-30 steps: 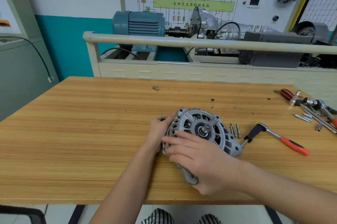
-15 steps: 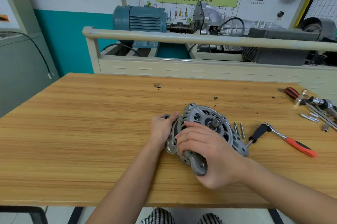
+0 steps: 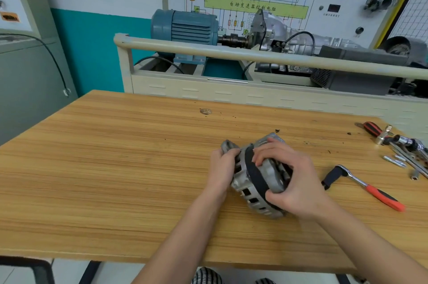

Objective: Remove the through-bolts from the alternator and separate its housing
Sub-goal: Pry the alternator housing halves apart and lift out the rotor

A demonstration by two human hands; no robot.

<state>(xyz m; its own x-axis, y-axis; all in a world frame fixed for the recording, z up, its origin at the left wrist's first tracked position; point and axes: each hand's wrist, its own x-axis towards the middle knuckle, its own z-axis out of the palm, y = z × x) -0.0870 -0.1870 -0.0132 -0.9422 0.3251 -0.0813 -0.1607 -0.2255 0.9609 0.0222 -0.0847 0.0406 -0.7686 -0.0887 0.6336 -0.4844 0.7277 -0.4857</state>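
You are gripping the alternator (image 3: pixel 257 177), tilted on edge on the bench (image 3: pixel 115 168), with left hand (image 3: pixel 222 168) and right hand (image 3: pixel 291 182) curled around opposite housing halves; it is likely handling as heavy, rigid metal.

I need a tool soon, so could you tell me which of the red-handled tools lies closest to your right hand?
The ratchet with the orange-red handle, lying alone just right of the right hand; the other red-handled tool sits farther back near the table's far right corner.

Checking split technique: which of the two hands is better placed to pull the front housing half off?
Right, probably. The right hand wraps the front half of the alternator, fingers over its rim beside the dark centre band. The left hand grips the rear half and can brace.
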